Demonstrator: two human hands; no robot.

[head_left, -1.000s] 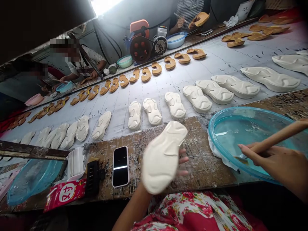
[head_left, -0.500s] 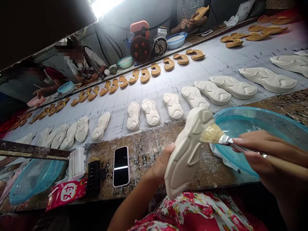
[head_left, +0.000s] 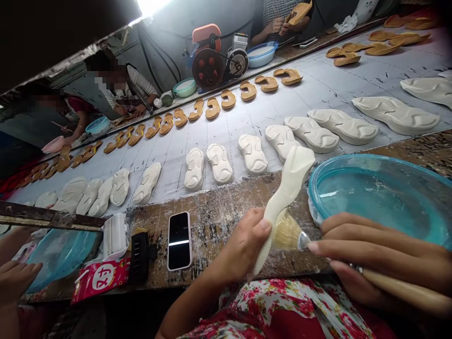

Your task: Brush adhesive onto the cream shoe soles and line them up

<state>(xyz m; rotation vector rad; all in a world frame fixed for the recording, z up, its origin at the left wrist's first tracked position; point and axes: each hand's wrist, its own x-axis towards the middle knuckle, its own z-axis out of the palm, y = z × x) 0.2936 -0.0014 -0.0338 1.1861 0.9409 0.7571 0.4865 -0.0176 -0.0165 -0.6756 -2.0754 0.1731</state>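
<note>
L hand point(head_left: 247, 240) is clamped round the lower half of 1 white sole point(head_left: 295, 174), tilted nearly edge-on; prob. light, stiff-ish, not fragile, maybe slick if wet, so best gripped by its ridged edges. Just R of that grip, a brush point(head_left: 286, 231) has its bristles at the sole, contact unclear; R hand point(head_left: 381, 263), apart from L, pinches it. Basin point(head_left: 313, 197) sits just beyond R hand.
</note>
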